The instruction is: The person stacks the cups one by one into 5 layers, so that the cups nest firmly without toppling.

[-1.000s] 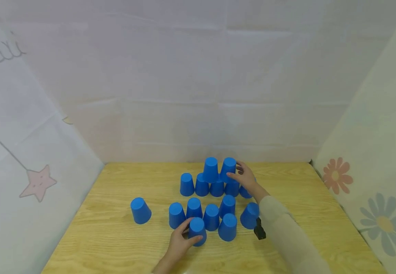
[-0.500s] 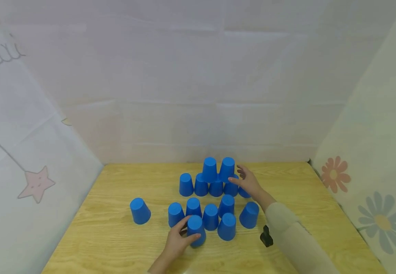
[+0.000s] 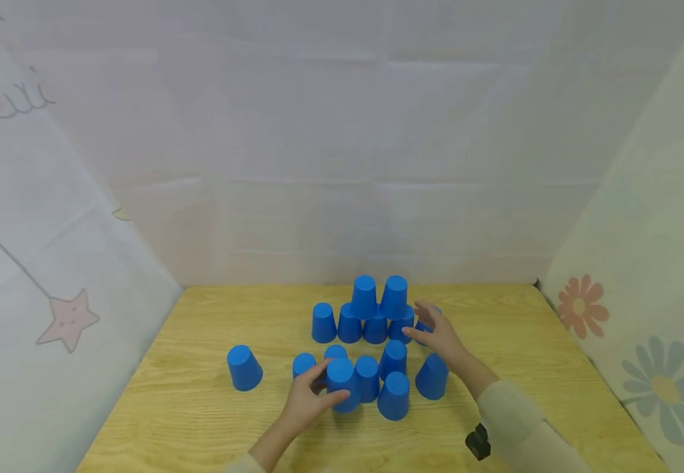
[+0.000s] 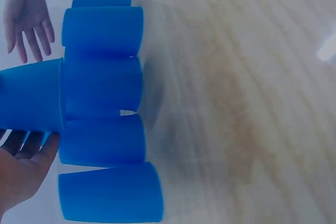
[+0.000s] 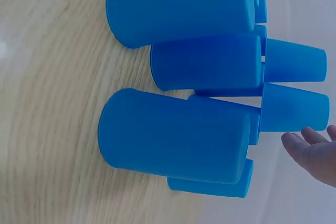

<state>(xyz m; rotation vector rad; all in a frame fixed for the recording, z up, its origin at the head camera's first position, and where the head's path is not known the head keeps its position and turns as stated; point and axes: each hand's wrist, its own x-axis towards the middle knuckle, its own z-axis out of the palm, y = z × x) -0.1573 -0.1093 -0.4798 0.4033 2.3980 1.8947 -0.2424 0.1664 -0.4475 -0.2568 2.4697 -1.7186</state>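
My left hand (image 3: 309, 401) grips an upside-down blue cup (image 3: 342, 386) between thumb and fingers, lifted above the front group of cups. In the left wrist view this held cup (image 4: 31, 97) overlaps a row of others behind it. My right hand (image 3: 442, 338) has its fingers spread and holds nothing, just right of the back row. Two cups stand side by side on top of that row, a left one (image 3: 364, 297) and a right one (image 3: 394, 297). The right wrist view shows the fingertips (image 5: 295, 145) beside the right upper cup (image 5: 295, 107), apart from it.
Several upside-down cups form the back row, among them its left end cup (image 3: 323, 322). Closer to me stand a front cup (image 3: 393, 396), a right cup (image 3: 432, 376) and several others. A lone cup (image 3: 244, 368) stands left on the wooden table (image 3: 188, 420). Patterned cloth (image 3: 342, 164) surrounds the table.
My right hand has let go of the right upper cup and drawn back right and toward me. My left hand has raised its cup from the table.
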